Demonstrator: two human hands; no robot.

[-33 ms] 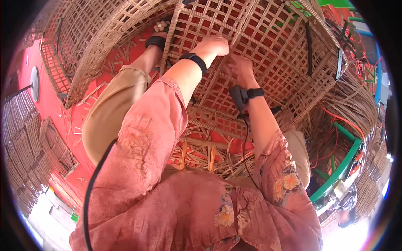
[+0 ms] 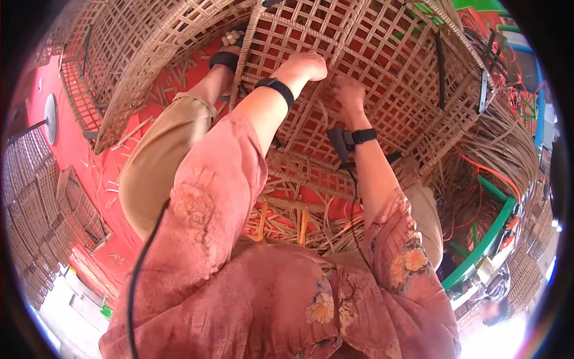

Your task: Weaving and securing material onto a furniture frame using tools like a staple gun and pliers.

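A person sits over a large woven lattice panel (image 2: 382,66) of pale cane strips, an open square weave that curves up and away in front of the knees and fills the upper middle of the view. Both hands work at nearly the same spot on it, close to one another.

The left hand (image 2: 306,64) lies on the weave with its fingers curled down onto the strips, closed around a strand; a black band circles that wrist. The right hand (image 2: 348,93) is just beside it, a little lower, fingers bent in against the lattice and pinching the cane; exactly which strip it grips cannot be told. A black wrist device (image 2: 350,139) is strapped to the right forearm, with a thin cable running down from it.

A second woven basket frame (image 2: 128,66) stands to the left, tilted on the red floor (image 2: 72,143). The left foot wears a black sandal (image 2: 226,57), planted between the two pieces. Loose cane strips (image 2: 299,224) lie piled below the panel, near the lap. The person wears tan trousers and a pink floral shirt. At the right a green metal frame (image 2: 487,239) runs beside bundled reeds, and flat woven panels (image 2: 36,197) are stacked at the far left.
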